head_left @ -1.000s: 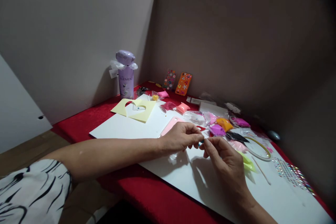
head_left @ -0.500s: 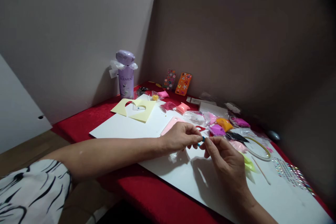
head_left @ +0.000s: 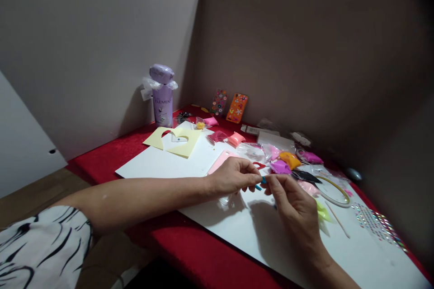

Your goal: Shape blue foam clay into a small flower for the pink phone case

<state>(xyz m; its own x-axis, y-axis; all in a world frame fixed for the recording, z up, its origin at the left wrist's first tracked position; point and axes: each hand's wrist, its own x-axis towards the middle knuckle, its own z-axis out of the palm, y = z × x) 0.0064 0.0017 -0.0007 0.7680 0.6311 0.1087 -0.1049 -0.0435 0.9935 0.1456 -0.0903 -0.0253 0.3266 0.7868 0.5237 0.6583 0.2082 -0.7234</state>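
A small blue piece [head_left: 263, 180], soft-looking like modelling clay, is pinched between the fingertips of both hands above the white board [head_left: 159, 165]. My left hand [head_left: 235, 174] reaches in from the left, fingers closed on it. My right hand [head_left: 294, 203] grips the piece from the other side with thumb and forefinger. Another bit of blue shows just under the left fingertips. Behind my left hand lies a pale pink phone case [head_left: 219, 161], partly covered by it. The curled fingers hide most of the blue piece.
Several clay packets, among them an orange one [head_left: 289, 160] and a purple one [head_left: 280, 167], lie beyond my hands. A yellow heart-cutout paper [head_left: 190, 146], purple bottle [head_left: 163, 106], two upright decorated cases [head_left: 237, 108], a stick [head_left: 339, 221] and gem stickers [head_left: 373, 223] surround them.
My right fingertips have shifted slightly on the blue piece, and more of its blue shows between the hands. My left hand has hardly moved.
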